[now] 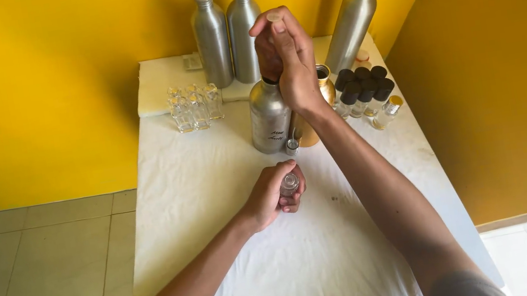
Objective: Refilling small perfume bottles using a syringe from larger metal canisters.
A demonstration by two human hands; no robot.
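My left hand rests on the white-covered table and grips a small clear glass vial, held upright. My right hand is raised above it, fingers closed round a slender clear dropper-like tool. The thumb presses on the tool's pale top end, and its lower tip hangs just above the vial. Most of the tool is hidden behind the hand and wrist. Right behind the tip stands a short silver metal bottle, with a gold bottle beside it.
Two tall silver bottles stand at the back against the yellow wall, and a third leans at the right. Several empty glass vials cluster at back left, several black-capped vials at back right. Tiled floor lies left.
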